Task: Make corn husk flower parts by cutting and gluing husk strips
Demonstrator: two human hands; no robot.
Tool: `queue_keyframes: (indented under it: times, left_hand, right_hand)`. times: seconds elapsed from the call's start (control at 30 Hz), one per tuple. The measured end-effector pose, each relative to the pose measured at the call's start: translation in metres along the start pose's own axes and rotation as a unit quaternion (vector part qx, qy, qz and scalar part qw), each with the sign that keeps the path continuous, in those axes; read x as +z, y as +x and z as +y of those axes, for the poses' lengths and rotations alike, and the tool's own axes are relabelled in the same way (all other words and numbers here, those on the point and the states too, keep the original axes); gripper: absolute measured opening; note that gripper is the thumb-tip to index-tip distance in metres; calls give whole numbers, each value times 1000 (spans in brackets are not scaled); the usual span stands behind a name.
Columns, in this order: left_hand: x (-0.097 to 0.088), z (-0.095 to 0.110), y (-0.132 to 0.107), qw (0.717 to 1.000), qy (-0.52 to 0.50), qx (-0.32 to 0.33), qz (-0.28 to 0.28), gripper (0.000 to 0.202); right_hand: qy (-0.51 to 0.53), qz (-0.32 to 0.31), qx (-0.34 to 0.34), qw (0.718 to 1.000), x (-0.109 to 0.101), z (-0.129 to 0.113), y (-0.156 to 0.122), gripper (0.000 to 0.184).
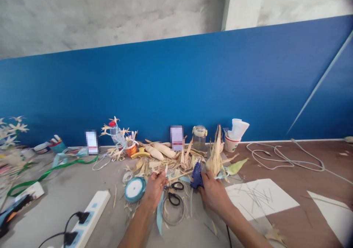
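My right hand (214,192) is wrapped round a blue hot glue gun (196,176), its pale nozzle pointing up. Just left of it, my left hand (156,186) is closed in a pinch on a small pale husk piece (166,169) whose tip sticks up past the fingers. Beside the left hand lies a roll of blue ribbon (135,189). Black-handled scissors (174,199) rest between my hands, above a clear coil (173,218). Dried corn husks (165,150) are heaped behind, with a tall husk bundle (216,154) beyond the right hand.
A white power strip (95,211) with black plugs sits at front left. Along the blue partition (176,89) stand a phone (92,142), an orange cup (130,149), a jar (199,137) and a paper cup (232,143). White paper (264,204) with thin sticks lies right, near a white cable (286,161).
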State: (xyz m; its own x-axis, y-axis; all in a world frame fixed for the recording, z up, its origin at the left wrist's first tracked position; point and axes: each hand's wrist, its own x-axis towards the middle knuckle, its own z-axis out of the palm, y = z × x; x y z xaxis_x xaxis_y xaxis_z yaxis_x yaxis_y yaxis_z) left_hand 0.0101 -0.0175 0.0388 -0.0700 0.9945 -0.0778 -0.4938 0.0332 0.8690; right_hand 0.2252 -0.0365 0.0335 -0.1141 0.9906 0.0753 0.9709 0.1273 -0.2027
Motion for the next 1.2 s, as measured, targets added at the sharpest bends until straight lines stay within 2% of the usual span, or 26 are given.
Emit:
queue_keyframes:
  times: [0.1, 0.2, 0.3, 0.37, 0.4, 0.47, 0.53, 0.63, 0.77, 1.0, 1.2]
  left_hand:
    - [1, 2, -1, 1000, 0, -2, -15, 40]
    - [3, 4, -2, 1000, -3, -10, -14, 42]
    - [5, 4, -4, 1000, -6, -23, -10, 42]
    - [6, 5, -4, 1000, -7, -26, -13, 40]
    - [6, 5, -5, 1000, -7, -25, -15, 39]
    - [6, 5, -5, 1000, -9, -24, -17, 37]
    - [6, 6, -6, 999, -10, -27, -20, 35]
    - [5, 6, -6, 999, -6, -33, -22, 35]
    - [3, 3, -5, 999, 4, -38, -27, 35]
    - [1, 3, -4, 997, 29, -32, -60, 34]
    - [-2, 8, -7, 994, 37, -33, -100, 33]
  right_hand:
    - [-23, -17, 9, 1000, -8, 1, -6, 33]
    - [-28, 21, 12, 999, -19, -3, -8, 29]
    - [34, 83, -16, 996, -28, -14, -1, 27]
    - [121, 109, -58, 985, -30, -24, 9, 28]
    - [182, 113, -84, 973, -29, -30, 16, 28]
    - [343, 84, -120, 928, -26, -41, 29, 26]
    - [480, 19, -60, 875, -22, -52, 41, 26]
    - [583, -34, -23, 812, -20, -66, 50, 25]
    - [611, -49, -31, 790, -18, -74, 49, 22]
    - [634, -25, -19, 773, -13, -76, 48, 16]
    - [653, 13, 5, 757, -19, -75, 48, 14]
